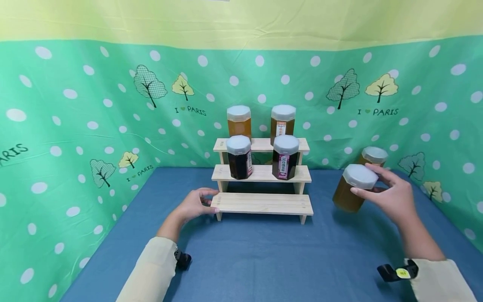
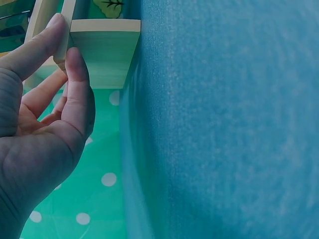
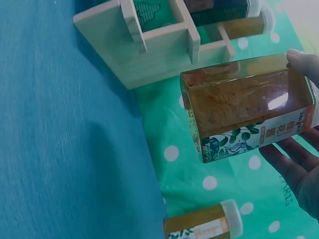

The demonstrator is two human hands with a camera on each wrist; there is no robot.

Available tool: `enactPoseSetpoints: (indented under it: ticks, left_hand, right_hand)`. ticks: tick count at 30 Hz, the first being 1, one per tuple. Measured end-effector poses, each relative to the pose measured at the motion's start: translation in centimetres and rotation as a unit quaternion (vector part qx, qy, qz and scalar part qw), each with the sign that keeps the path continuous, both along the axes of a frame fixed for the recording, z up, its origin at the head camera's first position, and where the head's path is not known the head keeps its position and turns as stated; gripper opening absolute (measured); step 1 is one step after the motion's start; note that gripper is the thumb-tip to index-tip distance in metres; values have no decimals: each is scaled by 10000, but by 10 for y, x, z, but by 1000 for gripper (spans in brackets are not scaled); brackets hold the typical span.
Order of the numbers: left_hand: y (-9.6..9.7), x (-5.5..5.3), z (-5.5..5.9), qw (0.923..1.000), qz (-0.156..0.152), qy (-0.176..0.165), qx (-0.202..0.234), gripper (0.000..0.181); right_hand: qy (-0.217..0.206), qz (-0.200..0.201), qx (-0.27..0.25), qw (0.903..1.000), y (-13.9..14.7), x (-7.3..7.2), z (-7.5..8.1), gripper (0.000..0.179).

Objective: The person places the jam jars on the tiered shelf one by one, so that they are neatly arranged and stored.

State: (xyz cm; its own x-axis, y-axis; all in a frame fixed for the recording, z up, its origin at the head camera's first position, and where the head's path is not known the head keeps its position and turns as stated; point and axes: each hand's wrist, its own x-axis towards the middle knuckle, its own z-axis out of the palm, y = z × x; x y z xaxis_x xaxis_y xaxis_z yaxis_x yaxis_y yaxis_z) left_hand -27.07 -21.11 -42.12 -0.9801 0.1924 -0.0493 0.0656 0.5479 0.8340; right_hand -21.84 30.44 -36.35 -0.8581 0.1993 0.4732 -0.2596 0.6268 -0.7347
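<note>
My right hand (image 1: 396, 195) grips a jar (image 1: 349, 195) of brown contents by its white lid, holding it tilted above the blue cloth. In the right wrist view that jar (image 3: 244, 104) shows a label with green leaves. On the left, my left hand (image 1: 196, 203) pinches the left end of the lowest step of a three-step wooden stand (image 1: 262, 203); the left wrist view shows thumb and forefinger on the board's edge. Two dark jars, one left (image 1: 239, 159) and one right (image 1: 285, 159), stand on the middle step. An amber jar (image 1: 239, 123) and a brown jar (image 1: 283, 126) stand on the top step.
Another brown jar (image 1: 373, 156) stands behind the held one, at the right rear, partly hidden by the right hand. Blue cloth (image 1: 256, 260) covers the table. A green dotted curtain (image 1: 113, 126) borders the back and sides.
</note>
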Motion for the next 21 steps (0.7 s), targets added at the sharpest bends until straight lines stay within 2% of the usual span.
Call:
enactPoseSetpoints:
  ticks: [10, 21]
  left_hand:
    - [0, 2, 0, 10000, 4, -5, 6, 57]
    - [2, 3, 2, 10000, 68, 13, -15, 57]
  right_hand:
    - [342, 400, -131, 9985, -15, 10, 5, 69]
    - [537, 505, -105, 9972, -32, 16, 9, 70]
